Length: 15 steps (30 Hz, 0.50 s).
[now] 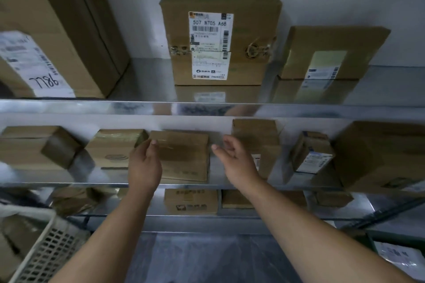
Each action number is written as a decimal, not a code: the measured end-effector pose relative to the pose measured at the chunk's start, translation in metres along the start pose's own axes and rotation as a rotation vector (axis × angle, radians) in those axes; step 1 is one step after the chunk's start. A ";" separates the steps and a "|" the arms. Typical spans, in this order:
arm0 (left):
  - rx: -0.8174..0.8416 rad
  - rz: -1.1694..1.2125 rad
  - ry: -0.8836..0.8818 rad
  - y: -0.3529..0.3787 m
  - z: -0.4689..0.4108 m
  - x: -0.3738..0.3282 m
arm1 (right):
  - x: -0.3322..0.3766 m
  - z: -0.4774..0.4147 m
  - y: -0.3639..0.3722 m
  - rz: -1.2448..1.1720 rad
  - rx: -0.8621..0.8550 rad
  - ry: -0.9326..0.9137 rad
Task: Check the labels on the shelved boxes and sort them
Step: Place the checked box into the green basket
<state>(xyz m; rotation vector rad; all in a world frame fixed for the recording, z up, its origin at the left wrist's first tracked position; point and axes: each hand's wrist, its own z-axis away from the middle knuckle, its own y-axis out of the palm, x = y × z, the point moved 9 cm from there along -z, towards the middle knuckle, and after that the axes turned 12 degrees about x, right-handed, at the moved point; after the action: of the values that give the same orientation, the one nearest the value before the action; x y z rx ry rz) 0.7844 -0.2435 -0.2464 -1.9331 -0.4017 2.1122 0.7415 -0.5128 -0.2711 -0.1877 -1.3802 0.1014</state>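
Note:
A plain brown box (186,156) lies flat on the middle shelf (92,184), straight ahead. My left hand (143,167) is at its left edge, fingers apart, thumb touching the top left corner. My right hand (234,158) hovers just right of the box, fingers spread, holding nothing. On the top shelf (138,108) a box (220,37) stands upright with a white label reading 507 N705 A68. A smaller labelled box (331,53) leans at its right, and a large box (53,37) marked 7786 stands at the left.
More boxes line the middle shelf: two at the left (34,147) (112,147), a tall one (259,145), a small labelled one (312,151) and a big one (386,156) at the right. Boxes sit on the lower shelf (190,201). A perforated white basket (46,250) is at the bottom left.

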 end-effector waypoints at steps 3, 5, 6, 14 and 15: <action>0.068 -0.056 -0.008 -0.011 -0.024 0.015 | -0.005 -0.014 0.023 -0.037 -0.003 0.059; 0.113 -0.061 -0.013 -0.015 -0.038 0.024 | -0.008 -0.023 0.037 -0.053 -0.013 0.093; 0.129 -0.063 -0.022 -0.017 -0.042 0.027 | -0.010 -0.026 0.044 -0.056 -0.015 0.108; 0.290 -0.061 -0.094 -0.020 -0.062 0.046 | -0.021 -0.042 0.080 -0.041 -0.043 0.207; 0.303 -0.065 -0.086 -0.022 -0.064 0.047 | -0.018 -0.043 0.082 -0.045 -0.060 0.199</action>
<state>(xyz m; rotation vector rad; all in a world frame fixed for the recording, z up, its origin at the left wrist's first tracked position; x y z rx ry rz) 0.8444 -0.2033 -0.2874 -1.6422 -0.1466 2.0805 0.7831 -0.4385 -0.3117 -0.2107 -1.1886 0.0030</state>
